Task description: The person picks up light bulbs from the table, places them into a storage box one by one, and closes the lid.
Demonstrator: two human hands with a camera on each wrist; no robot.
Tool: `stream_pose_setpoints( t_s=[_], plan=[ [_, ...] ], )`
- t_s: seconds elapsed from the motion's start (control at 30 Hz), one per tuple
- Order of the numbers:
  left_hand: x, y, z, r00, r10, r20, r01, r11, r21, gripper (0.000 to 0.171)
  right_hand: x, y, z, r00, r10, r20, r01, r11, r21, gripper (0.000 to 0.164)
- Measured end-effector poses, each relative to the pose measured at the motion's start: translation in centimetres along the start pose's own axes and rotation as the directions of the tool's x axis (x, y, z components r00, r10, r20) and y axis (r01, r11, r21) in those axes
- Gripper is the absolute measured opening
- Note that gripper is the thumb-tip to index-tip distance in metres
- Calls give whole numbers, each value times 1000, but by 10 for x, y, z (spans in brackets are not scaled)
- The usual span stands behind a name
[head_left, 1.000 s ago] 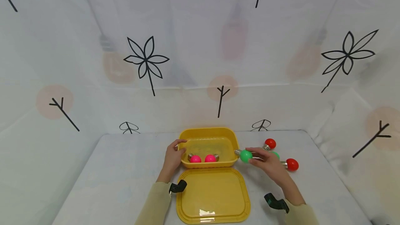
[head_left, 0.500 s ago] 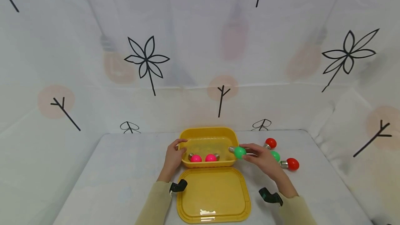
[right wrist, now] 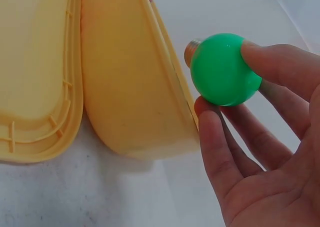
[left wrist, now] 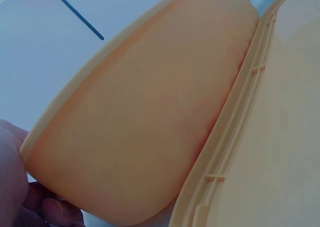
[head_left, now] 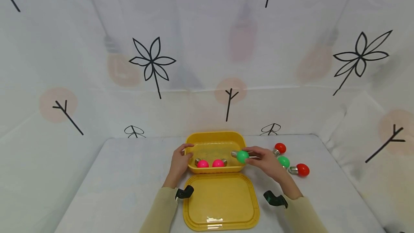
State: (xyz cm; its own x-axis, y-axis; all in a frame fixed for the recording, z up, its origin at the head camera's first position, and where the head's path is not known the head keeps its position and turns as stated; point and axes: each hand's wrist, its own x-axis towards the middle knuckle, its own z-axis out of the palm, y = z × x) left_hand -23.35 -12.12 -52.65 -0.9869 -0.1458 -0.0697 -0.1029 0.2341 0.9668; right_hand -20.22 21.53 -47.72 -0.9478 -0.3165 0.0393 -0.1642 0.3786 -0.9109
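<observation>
My right hand (head_left: 266, 161) pinches a green light bulb (head_left: 242, 156) by its round end, with the metal screw base pointing left. In the head view the bulb overlaps the right side of a yellow plastic box (head_left: 213, 170). Thumb and fingertips sit around the green bulb (right wrist: 222, 69) in the right wrist view. My left hand (head_left: 178, 163) grips the box's left rim, thumb and fingers on either side of the wall. Inside the box, near its front wall, lie two pink bulbs, one on the left (head_left: 202, 163) and one on the right (head_left: 218, 163).
A yellow lid (head_left: 221, 202) lies flat directly in front of the box. To the right on the white table (head_left: 129, 190) are a second green bulb (head_left: 284, 161), a red bulb (head_left: 280, 148) farther back and another red bulb (head_left: 303, 170). Patterned cloth surrounds the table.
My right hand has moved left, carrying the green bulb from the box's right edge to over its right side. The left hand has stayed on the rim.
</observation>
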Motion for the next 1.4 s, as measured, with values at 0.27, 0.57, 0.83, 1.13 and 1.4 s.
stream_pose_setpoints(
  t_s=[0.27, 0.57, 0.83, 1.13, 1.4],
  plan=[
    [0, 1, 0, 1000, 0, 6, 0, 1000, 7, 29, 9, -3, 4, 999, -40, 33, 40, 999, -9, 39],
    [-2, 1, 0, 1000, -10, -1, 10, 1000, 9, 29, 20, -4, 9, 997, -55, 60, 55, 998, -13, 38],
    [-2, 2, 0, 1000, -7, -1, 7, 1000, 7, 28, 30, -8, 13, 992, -94, 81, 97, 995, -31, 37],
    [-3, 3, -1, 1000, 3, -3, -3, 1000, 12, 28, 41, -12, 16, 991, -84, 108, 85, 996, -13, 37],
    [-2, 2, 0, 1000, 11, -10, -11, 1000, 4, 28, 47, -15, 18, 982, -134, 134, 137, 990, -15, 36]
  ],
)
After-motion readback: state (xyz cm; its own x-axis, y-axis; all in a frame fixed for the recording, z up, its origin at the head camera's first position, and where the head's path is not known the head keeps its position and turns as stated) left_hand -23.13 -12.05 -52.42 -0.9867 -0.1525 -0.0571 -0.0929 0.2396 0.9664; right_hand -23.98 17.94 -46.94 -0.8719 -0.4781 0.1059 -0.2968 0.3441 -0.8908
